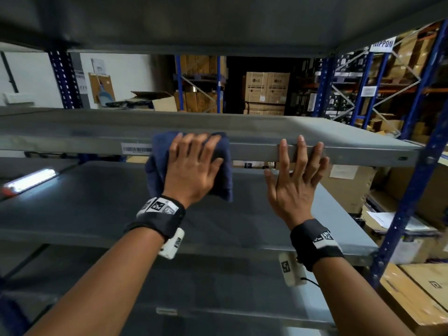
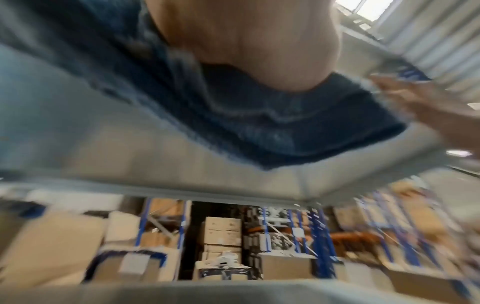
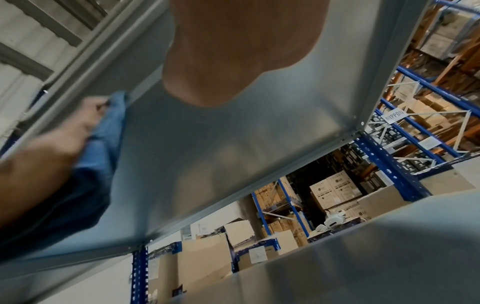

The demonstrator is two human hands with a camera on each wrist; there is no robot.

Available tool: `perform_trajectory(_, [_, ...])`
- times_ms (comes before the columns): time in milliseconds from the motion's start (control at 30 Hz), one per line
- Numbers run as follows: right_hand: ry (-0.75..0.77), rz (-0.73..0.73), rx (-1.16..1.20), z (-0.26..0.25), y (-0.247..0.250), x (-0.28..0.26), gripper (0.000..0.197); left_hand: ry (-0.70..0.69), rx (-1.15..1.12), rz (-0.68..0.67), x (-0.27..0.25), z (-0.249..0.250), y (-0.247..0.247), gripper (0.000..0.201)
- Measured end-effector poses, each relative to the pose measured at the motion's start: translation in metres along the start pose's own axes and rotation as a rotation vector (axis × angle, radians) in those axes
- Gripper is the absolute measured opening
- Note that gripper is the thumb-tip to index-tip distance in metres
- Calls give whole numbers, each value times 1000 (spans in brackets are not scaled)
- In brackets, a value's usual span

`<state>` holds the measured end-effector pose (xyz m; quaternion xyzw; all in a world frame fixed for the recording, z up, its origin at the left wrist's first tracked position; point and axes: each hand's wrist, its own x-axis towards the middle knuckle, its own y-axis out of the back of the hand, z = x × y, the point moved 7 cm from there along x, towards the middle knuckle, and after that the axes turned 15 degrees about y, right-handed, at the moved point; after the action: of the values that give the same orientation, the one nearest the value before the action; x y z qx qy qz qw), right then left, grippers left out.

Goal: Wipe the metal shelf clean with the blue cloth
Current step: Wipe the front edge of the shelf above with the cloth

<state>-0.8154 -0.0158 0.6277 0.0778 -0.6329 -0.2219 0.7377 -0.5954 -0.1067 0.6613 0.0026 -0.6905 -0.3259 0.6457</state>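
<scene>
A grey metal shelf [image 1: 339,139] crosses the head view at chest height, its front lip facing me. A folded blue cloth [image 1: 157,163] hangs over that lip near the middle. My left hand [image 1: 194,163] lies flat on the cloth with fingers spread, pressing it against the lip. My right hand [image 1: 298,170] is open to the right of it, fingertips on the bare lip. The left wrist view is blurred and shows the cloth [image 2: 272,123] under the palm. In the right wrist view the cloth [image 3: 103,144] and the shelf's underside [image 3: 233,144] show.
A lower grey shelf [image 1: 72,202] lies beneath, reflecting a tube light. Another shelf [image 1: 218,20] spans overhead. Blue uprights [image 1: 409,190] stand at the right and back left. Cardboard boxes [image 1: 266,90] fill the racks behind and the floor at right.
</scene>
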Motion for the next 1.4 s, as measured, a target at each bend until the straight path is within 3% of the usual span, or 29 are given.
perform_trajectory(100, [33,-45,29,-11,7,7,69,204,-25,33,-2,-69,3,47])
perform_trajectory(233, [86,-91,28,-47,6,28,69,391,-67,89,1,-59,10,41])
perform_trajectory(333, [95,-85,33,-83,3,46,68,193,-103,27,-3,-27,7,46])
perform_trajectory(400, [100,-83,33,-106,1,52,66,37,-101,9,-2,-43,8,49])
perform_trajectory(467, [102,-71,18,-123,-1,58,65,30,-88,37,3,-87,12,46])
perform_trajectory(567, [92,-60,11,-143,-4,65,65,300,-31,105,8,-199,11,41])
perform_trajectory(633, [67,-30,11,-159,-8,71,65,399,6,131,11,-248,14,41])
perform_trajectory(767, [-25,21,17,-197,-20,78,64,407,-7,99,9,-219,19,37])
perform_trajectory(900, [-22,27,-15,-226,-30,82,63,115,-173,14,-1,-152,16,45])
perform_trajectory(1000, [-25,50,-27,-226,-29,81,61,-21,-156,-4,4,-167,19,47])
perform_trajectory(1200, [-37,55,-49,-229,-21,80,59,255,-27,65,5,-299,13,43])
perform_trajectory(1300, [-83,67,-41,-233,-26,81,60,392,-43,66,7,-287,19,41])
perform_trajectory(1333, [-95,73,-38,-234,-28,81,59,388,-72,54,7,-271,19,42])
perform_trajectory(1400, [-110,85,-43,-234,-30,80,60,252,-137,3,4,-227,17,47])
